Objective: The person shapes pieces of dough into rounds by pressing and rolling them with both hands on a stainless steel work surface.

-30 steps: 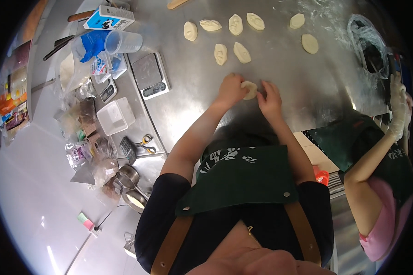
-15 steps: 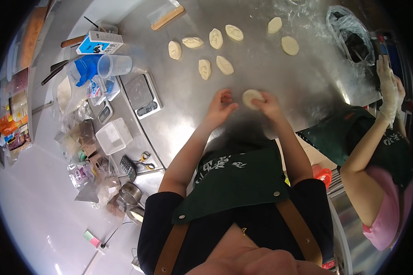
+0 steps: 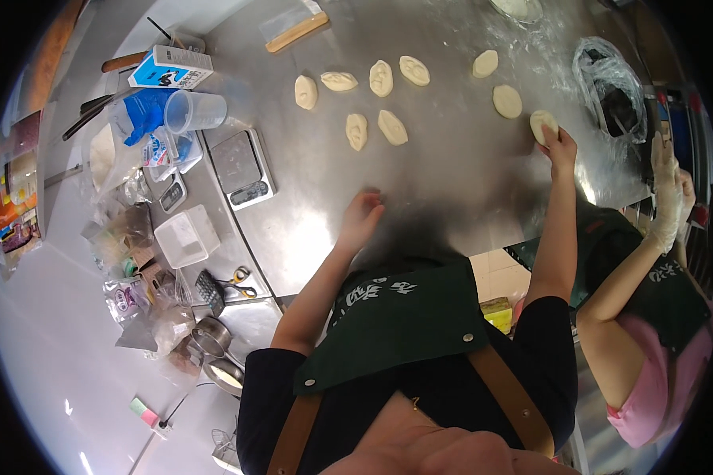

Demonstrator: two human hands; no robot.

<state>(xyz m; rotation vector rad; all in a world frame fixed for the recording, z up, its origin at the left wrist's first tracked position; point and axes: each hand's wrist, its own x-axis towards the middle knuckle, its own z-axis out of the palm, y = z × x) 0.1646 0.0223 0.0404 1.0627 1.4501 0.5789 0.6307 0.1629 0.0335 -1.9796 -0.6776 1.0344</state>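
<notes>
My right hand (image 3: pixel 560 148) reaches out to the right over the steel table, its fingers pinching the near edge of a pale flat dough round (image 3: pixel 542 125). Just beyond it lie an oval dough piece (image 3: pixel 507 102) and a smaller pointed one (image 3: pixel 485 63). Near the table's front edge rests my left hand (image 3: pixel 361 218), loosely curled with the thumb apart and nothing in it. Farther off, several shaped dough pieces lie in a loose group, among them a pointed oval (image 3: pixel 392 127) and a folded one (image 3: pixel 356 132).
A digital scale (image 3: pixel 242 169), a clear plastic cup (image 3: pixel 196 113), a milk carton (image 3: pixel 170 67) and a white tub (image 3: pixel 187 237) stand at left. A wooden-handled scraper (image 3: pixel 297 32) lies far back. At right are a plastic-wrapped bowl (image 3: pixel 610 91) and a co-worker's gloved hand (image 3: pixel 667 198).
My right hand has carried the dough round from in front of me to the right, beside the two plain pieces. My left hand has drawn back slightly toward me.
</notes>
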